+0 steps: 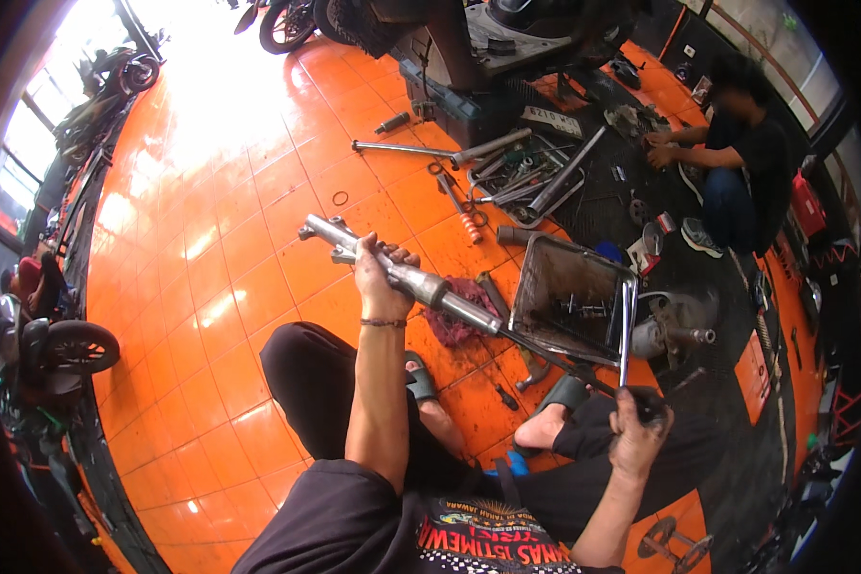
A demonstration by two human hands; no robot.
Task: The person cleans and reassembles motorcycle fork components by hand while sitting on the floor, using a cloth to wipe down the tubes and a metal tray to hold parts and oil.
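My left hand [383, 277] is wrapped round the middle of a silver motorcycle fork leg [419, 282], which slants down to the right above the floor. From its lower right end a long dark rod [550, 357] runs toward my right hand [639, 435]. The fingers of that hand are closed round a dark handle at the rod's end; its exact shape is hard to make out. A shiny chrome tube [626, 330] stands across the right side of a metal tray [518, 320], its lower end close to my right hand. Under the fork leg lies a dark red rag [450, 330].
A hammer [529, 371] lies between my sandalled feet. Beyond the tray are a fork spring [469, 225], scattered wrenches and tubes [555, 187], and a toolbox [450, 105]. A co-worker [737, 163] crouches at the far right. Parked motorcycles [67, 349] line the left.
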